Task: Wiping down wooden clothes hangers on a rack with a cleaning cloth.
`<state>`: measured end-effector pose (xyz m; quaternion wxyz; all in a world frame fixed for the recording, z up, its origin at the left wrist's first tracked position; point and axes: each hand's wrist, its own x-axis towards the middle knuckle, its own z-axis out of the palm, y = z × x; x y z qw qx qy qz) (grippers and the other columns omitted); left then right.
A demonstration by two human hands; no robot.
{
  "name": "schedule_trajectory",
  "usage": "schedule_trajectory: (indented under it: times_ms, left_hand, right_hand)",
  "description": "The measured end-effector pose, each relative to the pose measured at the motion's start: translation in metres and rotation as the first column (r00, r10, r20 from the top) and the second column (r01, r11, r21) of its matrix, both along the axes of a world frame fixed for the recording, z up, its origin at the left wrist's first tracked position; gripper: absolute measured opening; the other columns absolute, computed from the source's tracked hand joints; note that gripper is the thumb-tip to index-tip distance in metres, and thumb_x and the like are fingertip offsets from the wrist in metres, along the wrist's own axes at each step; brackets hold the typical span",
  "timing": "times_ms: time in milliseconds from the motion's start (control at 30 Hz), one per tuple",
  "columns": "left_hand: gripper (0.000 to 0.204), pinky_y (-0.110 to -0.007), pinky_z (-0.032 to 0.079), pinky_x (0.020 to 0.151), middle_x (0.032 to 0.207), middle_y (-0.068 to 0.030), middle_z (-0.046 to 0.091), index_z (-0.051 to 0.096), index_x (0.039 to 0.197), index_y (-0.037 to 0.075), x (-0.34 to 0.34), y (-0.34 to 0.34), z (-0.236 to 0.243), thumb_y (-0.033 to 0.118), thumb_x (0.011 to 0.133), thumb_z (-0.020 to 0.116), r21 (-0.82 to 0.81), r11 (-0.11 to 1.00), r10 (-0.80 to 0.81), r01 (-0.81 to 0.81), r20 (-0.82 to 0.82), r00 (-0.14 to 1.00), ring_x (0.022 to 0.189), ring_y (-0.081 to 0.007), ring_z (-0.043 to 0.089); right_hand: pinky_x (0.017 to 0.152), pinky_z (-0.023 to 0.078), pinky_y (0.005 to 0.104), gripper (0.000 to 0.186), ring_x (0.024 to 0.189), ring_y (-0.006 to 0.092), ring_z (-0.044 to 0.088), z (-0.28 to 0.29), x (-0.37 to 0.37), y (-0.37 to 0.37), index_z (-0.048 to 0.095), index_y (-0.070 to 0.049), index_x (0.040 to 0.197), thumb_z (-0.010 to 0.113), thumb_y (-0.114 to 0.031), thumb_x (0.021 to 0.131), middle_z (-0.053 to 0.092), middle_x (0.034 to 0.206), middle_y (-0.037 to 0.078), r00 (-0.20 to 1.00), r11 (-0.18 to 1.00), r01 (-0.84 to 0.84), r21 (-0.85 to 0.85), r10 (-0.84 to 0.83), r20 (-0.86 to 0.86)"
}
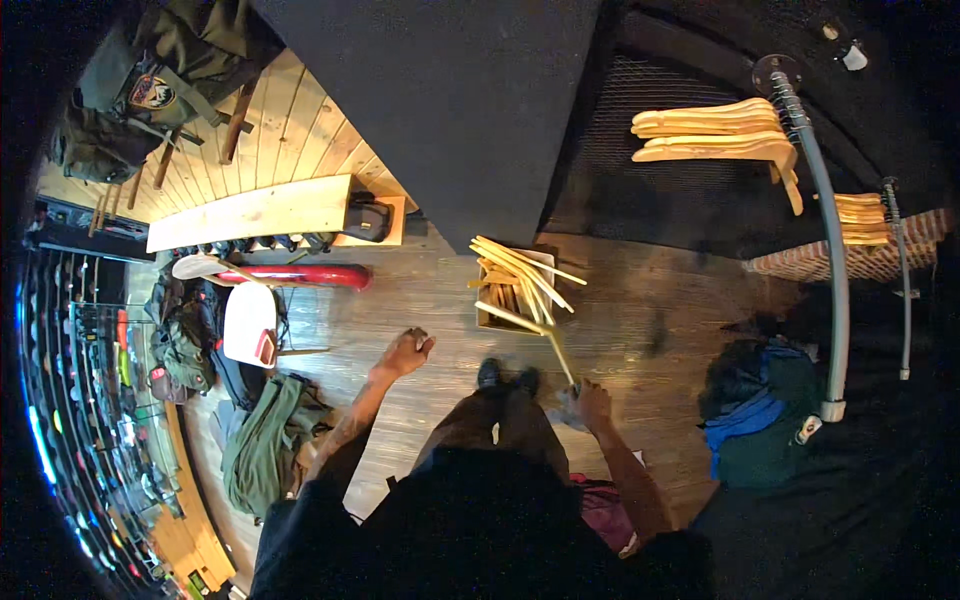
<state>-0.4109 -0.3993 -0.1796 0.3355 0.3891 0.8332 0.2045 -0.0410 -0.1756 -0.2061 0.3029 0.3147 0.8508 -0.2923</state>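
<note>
My right hand (592,405) is closed on a wooden hanger (558,352), which slants up and away from the fist toward a box. The hand is slightly smeared by motion. In front of me on the floor stands the open box (488,319), with several pale wooden hangers (520,268) heaped in it and sticking out over its right side. My left hand (408,352) hovers over the floor to the left of the box. Its fingers are loosely curled, thumb apart, and I see nothing in them.
At the right a grey rail (828,230) carries several wooden hangers (710,130); a second rail (902,290) stands behind. Blue and dark clothing (745,430) lies beneath. To the left are a green garment (262,450), a white board (250,322) and a wooden bench (255,212).
</note>
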Motion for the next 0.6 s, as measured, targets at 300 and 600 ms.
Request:
schedule_trajectory:
  times_ms: [300, 600]
  left_hand:
    - [0.022, -0.039, 0.051, 0.075, 0.092, -0.0182, 0.066, 0.065, 0.091, 0.003, 0.041, -0.098, 0.0, 0.023, 0.091, 0.057, -0.09, 0.996, 0.036, -0.021, 0.16, 0.987, 0.086, -0.0348, 0.064]
    - [0.024, -0.04, 0.051, 0.079, 0.096, -0.019, 0.067, 0.065, 0.094, 0.001, 0.072, -0.117, -0.005, 0.023, 0.091, 0.056, -0.207, 0.971, 0.168, -0.116, 0.25, 0.954, 0.093, -0.0337, 0.064]
  right_hand:
    - [0.074, 0.05, 0.0503, 0.036, 0.085, 0.0349, 0.064, -0.124, -0.058, 0.026, 0.064, -0.008, 0.093, 0.059, -0.042, 0.082, 0.067, 0.088, 0.013, 0.976, 0.81, 0.193, 0.554, -0.099, -0.194]
    - [0.07, 0.052, 0.0493, 0.048, 0.082, 0.0378, 0.065, -0.079, -0.084, 0.057, 0.05, -0.006, 0.111, 0.069, -0.031, 0.075, 0.066, 0.09, 0.019, 0.876, 0.84, 0.482, 0.251, -0.467, -0.121]
